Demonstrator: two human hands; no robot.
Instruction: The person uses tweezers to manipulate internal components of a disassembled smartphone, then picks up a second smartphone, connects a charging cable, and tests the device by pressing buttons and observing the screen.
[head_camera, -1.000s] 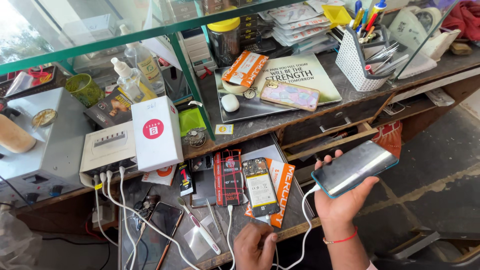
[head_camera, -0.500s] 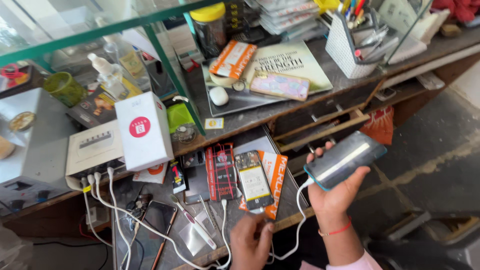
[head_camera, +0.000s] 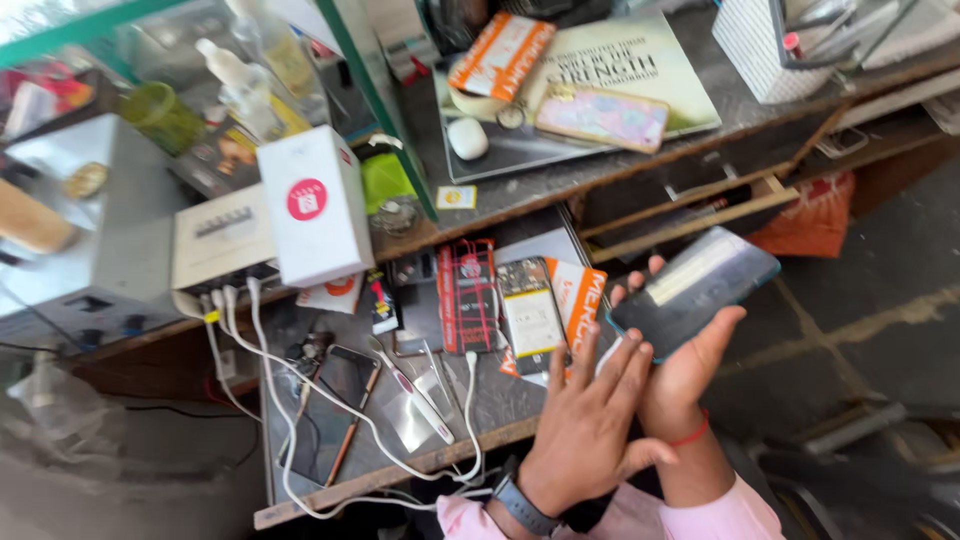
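Dark phone (head_camera: 693, 290) in right hand (head_camera: 680, 365), left hand (head_camera: 590, 430) over pull-out tray (head_camera: 400, 475) of parts.

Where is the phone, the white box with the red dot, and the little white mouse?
phone (head_camera: 692, 291), head view, middle of its dark screen.
white box (head_camera: 313, 206), head view, its front face.
white mouse (head_camera: 467, 138), head view, its top.

Bright daylight; motion blur throughout; glare on glass top-left.

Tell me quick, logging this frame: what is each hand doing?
Left hand: open, fingers spread, holding nothing.
Right hand: holding a phone.
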